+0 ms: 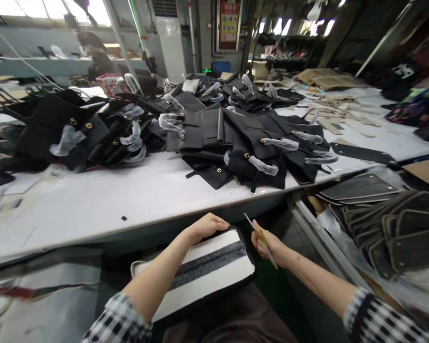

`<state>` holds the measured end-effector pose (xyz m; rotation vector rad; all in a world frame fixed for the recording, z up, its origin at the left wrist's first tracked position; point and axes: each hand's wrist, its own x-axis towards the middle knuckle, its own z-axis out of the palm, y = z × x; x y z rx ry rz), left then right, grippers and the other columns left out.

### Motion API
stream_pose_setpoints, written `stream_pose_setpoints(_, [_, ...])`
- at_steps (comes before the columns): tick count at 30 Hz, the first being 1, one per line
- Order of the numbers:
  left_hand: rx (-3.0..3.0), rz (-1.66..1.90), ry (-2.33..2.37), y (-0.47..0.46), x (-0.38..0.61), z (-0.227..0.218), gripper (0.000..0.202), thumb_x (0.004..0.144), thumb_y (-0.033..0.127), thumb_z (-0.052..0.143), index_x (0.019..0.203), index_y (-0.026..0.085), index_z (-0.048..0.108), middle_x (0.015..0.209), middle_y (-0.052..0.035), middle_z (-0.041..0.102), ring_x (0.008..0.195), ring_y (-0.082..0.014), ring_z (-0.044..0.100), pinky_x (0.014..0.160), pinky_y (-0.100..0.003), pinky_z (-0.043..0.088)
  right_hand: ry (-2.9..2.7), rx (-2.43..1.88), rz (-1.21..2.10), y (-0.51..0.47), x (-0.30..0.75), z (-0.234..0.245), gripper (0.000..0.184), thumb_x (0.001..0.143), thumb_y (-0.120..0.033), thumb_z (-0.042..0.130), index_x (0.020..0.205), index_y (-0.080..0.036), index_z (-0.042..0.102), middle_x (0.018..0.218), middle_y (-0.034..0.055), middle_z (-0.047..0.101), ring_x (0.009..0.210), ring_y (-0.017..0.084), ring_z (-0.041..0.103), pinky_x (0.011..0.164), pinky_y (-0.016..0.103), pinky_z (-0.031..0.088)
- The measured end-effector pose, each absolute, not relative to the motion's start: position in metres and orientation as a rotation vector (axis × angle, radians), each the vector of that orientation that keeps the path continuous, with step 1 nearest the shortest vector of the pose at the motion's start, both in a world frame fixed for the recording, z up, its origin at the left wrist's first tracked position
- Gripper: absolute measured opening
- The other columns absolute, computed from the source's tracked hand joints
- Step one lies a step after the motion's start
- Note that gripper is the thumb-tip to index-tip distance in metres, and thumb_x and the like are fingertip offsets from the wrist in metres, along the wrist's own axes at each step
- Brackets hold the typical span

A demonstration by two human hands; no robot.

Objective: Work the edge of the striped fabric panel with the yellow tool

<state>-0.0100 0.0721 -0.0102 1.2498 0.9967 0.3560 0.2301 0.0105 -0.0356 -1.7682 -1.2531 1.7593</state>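
On my lap lies a long white panel [210, 286] with a grey stripe along its middle and a black rim, like the bottom of a bag. My left hand [208, 227] grips its far edge near the right end, with the fingers pressed together and partly hidden behind the rim. Just right of the panel, apart from it, my right hand [270, 245] is closed around a thin stick-like tool [260, 233], yellowish in the middle. What kind of tool it is I cannot make out.
A white table [93, 200] crosses in front, piled with black bag pieces [207, 128] with plastic-wrapped handles. At right, dark panels [407, 238] lie stacked in a bin. Beige pieces [343, 107] lie farther back. A person [96, 52] is at the far left.
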Motion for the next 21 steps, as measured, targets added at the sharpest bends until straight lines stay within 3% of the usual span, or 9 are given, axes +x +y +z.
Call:
stream_pose_setpoints(5, [1.256,0.365,0.968,0.076,-0.006,-0.013,0.031,0.064,0.038,0.073,0.084,0.015,0.076,0.096,-0.0074,0.073,0.085,-0.0206,0.061,0.083,-0.032,0.044,-0.898,-1.411,1.999,0.018,0.232,-0.026,0.068,0.082,-0.083,0.03,0.097,-0.021,0.054,0.054,-0.0063,0.039,0.04,0.006,0.027,0.04,0.018,0.018])
stream_pose_setpoints(10, [1.314,0.329,0.963,0.08,-0.003,-0.013,0.029,0.066,0.038,0.07,0.08,0.014,0.076,0.061,0.0003,0.063,0.057,-0.0115,0.044,0.06,-0.027,0.036,-0.912,-1.207,2.08,0.034,0.22,-0.018,0.069,0.078,-0.079,0.049,0.121,-0.025,0.048,0.068,-0.0052,0.043,0.048,0.006,0.032,0.043,0.017,0.023])
stream_pose_setpoints(13, [1.339,0.304,0.975,0.079,-0.002,-0.009,0.029,0.065,0.037,0.069,0.081,0.013,0.076,0.06,0.0009,0.059,0.056,-0.0111,0.041,0.057,-0.026,0.033,-0.872,-1.215,2.055,0.034,0.212,-0.02,0.066,0.076,-0.063,0.067,0.126,-0.026,0.046,0.067,-0.0067,0.038,0.049,0.005,0.03,0.043,0.016,0.022])
stream_pose_setpoints(16, [1.361,0.287,0.967,0.078,-0.002,-0.009,0.03,0.068,0.038,0.066,0.083,0.014,0.076,0.064,0.0001,0.06,0.057,-0.012,0.042,0.055,-0.025,0.033,-0.897,-1.348,1.931,0.032,0.205,-0.024,0.059,0.075,-0.046,0.074,0.123,-0.024,0.049,0.066,-0.0067,0.036,0.049,0.005,0.028,0.042,0.017,0.019])
stream_pose_setpoints(21, [1.441,0.283,0.975,0.076,0.0,-0.009,0.023,0.07,0.032,0.059,0.076,0.016,0.075,0.058,0.0023,0.054,0.054,-0.0108,0.039,0.052,-0.025,0.031,-1.067,-1.417,1.854,0.031,0.2,-0.03,0.046,0.076,-0.046,0.071,0.113,-0.021,0.056,0.07,-0.004,0.04,0.05,0.006,0.03,0.04,0.019,0.02])
